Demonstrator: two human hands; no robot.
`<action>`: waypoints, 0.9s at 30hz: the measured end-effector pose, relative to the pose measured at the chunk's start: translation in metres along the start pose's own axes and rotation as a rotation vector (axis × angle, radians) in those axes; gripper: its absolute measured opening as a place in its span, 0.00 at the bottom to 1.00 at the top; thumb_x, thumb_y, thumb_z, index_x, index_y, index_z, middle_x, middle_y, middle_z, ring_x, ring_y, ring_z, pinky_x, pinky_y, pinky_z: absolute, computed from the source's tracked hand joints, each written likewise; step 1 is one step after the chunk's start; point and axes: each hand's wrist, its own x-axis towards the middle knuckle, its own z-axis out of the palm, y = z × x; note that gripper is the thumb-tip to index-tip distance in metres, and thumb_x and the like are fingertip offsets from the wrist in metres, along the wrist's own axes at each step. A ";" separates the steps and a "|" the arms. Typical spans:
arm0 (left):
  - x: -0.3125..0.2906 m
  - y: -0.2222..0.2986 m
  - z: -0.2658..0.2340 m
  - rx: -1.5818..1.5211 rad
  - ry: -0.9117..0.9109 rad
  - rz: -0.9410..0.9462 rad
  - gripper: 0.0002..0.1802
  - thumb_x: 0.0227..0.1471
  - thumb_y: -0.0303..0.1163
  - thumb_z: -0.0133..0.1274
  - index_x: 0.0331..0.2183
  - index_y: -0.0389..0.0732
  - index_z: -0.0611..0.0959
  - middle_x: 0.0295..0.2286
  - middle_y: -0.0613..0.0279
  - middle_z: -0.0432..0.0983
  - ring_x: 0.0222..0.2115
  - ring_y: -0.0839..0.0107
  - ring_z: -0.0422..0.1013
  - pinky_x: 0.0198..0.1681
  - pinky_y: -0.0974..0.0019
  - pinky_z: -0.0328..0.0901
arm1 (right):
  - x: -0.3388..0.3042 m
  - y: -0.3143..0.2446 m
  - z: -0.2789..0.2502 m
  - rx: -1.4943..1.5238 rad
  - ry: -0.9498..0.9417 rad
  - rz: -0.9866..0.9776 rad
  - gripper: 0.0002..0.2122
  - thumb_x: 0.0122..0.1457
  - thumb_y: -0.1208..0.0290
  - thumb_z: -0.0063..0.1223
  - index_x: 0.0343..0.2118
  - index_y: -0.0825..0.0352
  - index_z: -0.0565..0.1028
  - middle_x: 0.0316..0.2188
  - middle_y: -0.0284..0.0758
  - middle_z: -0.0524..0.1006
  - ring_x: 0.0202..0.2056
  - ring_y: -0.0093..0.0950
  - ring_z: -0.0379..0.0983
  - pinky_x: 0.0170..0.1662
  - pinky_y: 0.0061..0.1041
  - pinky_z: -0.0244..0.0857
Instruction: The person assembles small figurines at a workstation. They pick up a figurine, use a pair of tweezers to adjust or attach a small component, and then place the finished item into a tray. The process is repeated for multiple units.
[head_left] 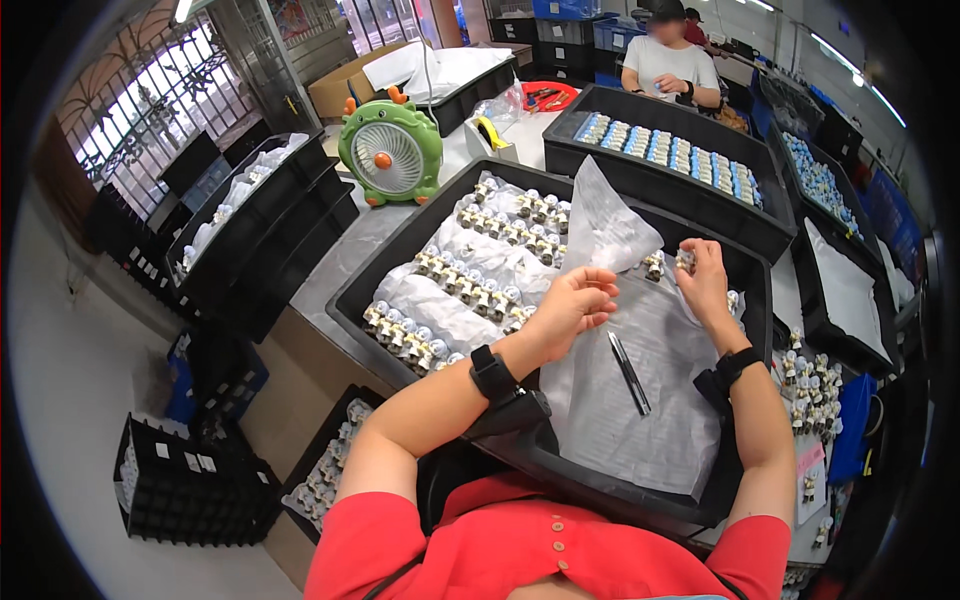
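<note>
Over the black tray (352,318) in front of me, my right hand (706,285) has its fingers round a small white-and-dark figurine (685,261) by the far right side. Another figurine (654,264) stands just left of it. My left hand (578,312) hovers near the middle, fingers loosely curled and apart, with nothing visible in it. Beyond it a white tissue sheet (608,225) stands up with a folded corner. Below the hands, a pen (629,372) lies on flat tissue paper (640,440). Rows of figurines (470,283) fill the tray's left half, with tissue between them.
A green cartoon-shaped fan (390,150) stands behind the tray, near a tape dispenser (492,138) and a red dish of tools (548,97). Another black tray (660,205) holds blue-and-white pieces. Loose figurines (812,390) lie at right. A person (670,65) sits at the back.
</note>
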 end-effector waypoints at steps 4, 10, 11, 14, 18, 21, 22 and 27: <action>0.004 -0.008 -0.003 -0.082 -0.009 0.083 0.27 0.51 0.29 0.53 0.52 0.40 0.65 0.45 0.59 0.66 0.42 0.67 0.69 0.45 0.67 0.64 | -0.008 -0.057 -0.008 0.324 0.003 -0.158 0.18 0.43 0.79 0.59 0.41 0.66 0.71 0.37 0.35 0.68 0.28 0.23 0.71 0.33 0.22 0.67; -0.008 0.001 0.007 -0.119 -0.127 0.160 0.31 0.53 0.33 0.53 0.56 0.39 0.62 0.49 0.57 0.63 0.47 0.66 0.66 0.50 0.66 0.61 | -0.029 -0.102 -0.017 0.438 -0.077 -0.332 0.24 0.41 0.82 0.61 0.45 0.66 0.69 0.40 0.35 0.69 0.32 0.24 0.70 0.36 0.22 0.67; -0.010 0.004 0.009 -0.091 -0.169 0.170 0.30 0.52 0.31 0.53 0.56 0.38 0.64 0.49 0.56 0.64 0.47 0.69 0.66 0.51 0.66 0.61 | -0.031 -0.102 -0.016 0.439 -0.085 -0.346 0.24 0.41 0.82 0.61 0.45 0.66 0.69 0.40 0.35 0.69 0.32 0.24 0.70 0.37 0.22 0.67; -0.015 0.004 0.014 0.095 -0.155 0.277 0.29 0.52 0.27 0.53 0.55 0.39 0.65 0.48 0.56 0.64 0.47 0.72 0.66 0.47 0.69 0.64 | -0.034 -0.093 -0.011 0.546 -0.098 -0.289 0.24 0.41 0.82 0.61 0.45 0.65 0.69 0.41 0.35 0.69 0.32 0.24 0.70 0.36 0.22 0.67; -0.016 0.004 0.013 0.156 -0.142 0.322 0.29 0.51 0.26 0.53 0.54 0.38 0.66 0.46 0.58 0.65 0.43 0.75 0.67 0.45 0.71 0.64 | -0.034 -0.098 -0.011 0.525 -0.111 -0.326 0.25 0.41 0.81 0.62 0.46 0.65 0.69 0.42 0.35 0.69 0.32 0.24 0.69 0.36 0.22 0.66; -0.016 0.003 0.014 0.118 -0.128 0.343 0.28 0.51 0.27 0.53 0.54 0.37 0.66 0.44 0.59 0.66 0.40 0.76 0.67 0.44 0.72 0.64 | -0.035 -0.108 -0.015 0.450 -0.115 -0.375 0.26 0.40 0.80 0.63 0.46 0.65 0.69 0.42 0.36 0.69 0.35 0.25 0.69 0.38 0.23 0.66; -0.016 0.004 0.014 0.112 -0.123 0.346 0.27 0.52 0.27 0.53 0.54 0.37 0.67 0.44 0.60 0.67 0.39 0.77 0.67 0.44 0.72 0.64 | -0.034 -0.111 -0.018 0.423 -0.121 -0.394 0.27 0.40 0.80 0.64 0.47 0.65 0.69 0.43 0.36 0.69 0.36 0.26 0.69 0.39 0.24 0.66; -0.015 0.007 0.008 -0.047 -0.122 0.219 0.25 0.55 0.33 0.50 0.54 0.40 0.67 0.39 0.66 0.70 0.37 0.80 0.67 0.41 0.74 0.64 | -0.034 -0.110 -0.023 0.433 -0.184 -0.388 0.34 0.37 0.77 0.66 0.52 0.65 0.65 0.47 0.38 0.67 0.44 0.31 0.67 0.48 0.28 0.64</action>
